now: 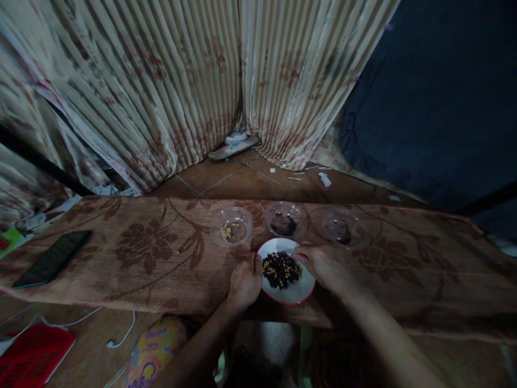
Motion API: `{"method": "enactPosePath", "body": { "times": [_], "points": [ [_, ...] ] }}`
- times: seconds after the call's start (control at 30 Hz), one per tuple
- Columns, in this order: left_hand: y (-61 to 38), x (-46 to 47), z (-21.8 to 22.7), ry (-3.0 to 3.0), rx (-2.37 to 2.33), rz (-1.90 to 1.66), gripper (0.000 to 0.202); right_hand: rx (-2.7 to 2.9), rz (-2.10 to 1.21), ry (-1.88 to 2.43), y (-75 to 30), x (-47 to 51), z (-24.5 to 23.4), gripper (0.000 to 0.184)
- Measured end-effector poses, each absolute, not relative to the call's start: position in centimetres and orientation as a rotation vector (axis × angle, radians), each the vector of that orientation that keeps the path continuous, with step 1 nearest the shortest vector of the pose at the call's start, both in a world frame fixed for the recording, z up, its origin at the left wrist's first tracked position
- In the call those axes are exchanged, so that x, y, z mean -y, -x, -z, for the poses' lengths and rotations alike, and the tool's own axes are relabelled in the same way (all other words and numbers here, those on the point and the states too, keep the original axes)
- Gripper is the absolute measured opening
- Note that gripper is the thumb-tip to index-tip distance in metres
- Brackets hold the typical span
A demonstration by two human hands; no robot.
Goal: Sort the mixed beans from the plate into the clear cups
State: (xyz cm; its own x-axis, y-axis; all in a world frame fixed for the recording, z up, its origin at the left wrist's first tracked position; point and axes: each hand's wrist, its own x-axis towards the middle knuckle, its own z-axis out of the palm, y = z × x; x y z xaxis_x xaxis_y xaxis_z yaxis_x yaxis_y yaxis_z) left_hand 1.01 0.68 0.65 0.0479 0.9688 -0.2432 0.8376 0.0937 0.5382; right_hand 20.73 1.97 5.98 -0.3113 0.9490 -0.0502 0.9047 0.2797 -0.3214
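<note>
A white plate with a red rim (301, 292) sits near the table's front edge. On it lies a mixed heap of dark beans and pale yellow beans (281, 270). My left hand (245, 281) is closed on the plate's left rim, thumb on top. Over the plate's upper right edge, my right hand (323, 264) is closed on a thin utensil (287, 251), its tip at the heap; its exact kind is unclear. Behind the plate stand three clear plastic bowls: the left bowl (246, 220) has some pale beans, while the middle bowl (301, 213) and right bowl (359, 223) contain dark bits.
A brown flowered cloth (157, 285) covers the long table. A dark phone (52, 258) lies at its left end. Beyond are striped curtains (194, 70), a skateboard (234, 148) and small litter on the tiled floor. A red bag (38, 353) and white cables lie lower left.
</note>
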Motion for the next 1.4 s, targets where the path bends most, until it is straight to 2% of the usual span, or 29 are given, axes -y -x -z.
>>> {"method": "enactPosePath", "body": {
  "times": [0.67, 0.87, 1.1, 1.23, 1.4],
  "points": [
    [-1.0, -0.7, -0.6, -1.717, -1.827, -0.327, 0.049, 2.176, -0.446, 1.617, -23.1, -1.8, -6.5, 0.028],
    [-0.9, -1.0, -0.4, -1.693, -1.804, -0.318, 0.051, 1.816, -0.188, 1.809, -29.0, -2.2, -7.1, 0.025],
    [-0.7, -1.3, 0.0, -1.716, -1.791, -0.322, 0.052, 1.601, 0.127, 2.252, -33.6, -1.9, -6.9, 0.024],
    [-0.6, -1.5, 0.2, -1.707, -1.809, -0.329, 0.051, 1.563, 0.039, 2.268, -33.6, -2.1, -6.6, 0.024],
    [-0.8, -1.2, -0.2, -1.711, -1.814, -0.344, 0.050, 1.744, -0.259, 1.938, -30.2, -2.0, -6.7, 0.025]
  ]
}}
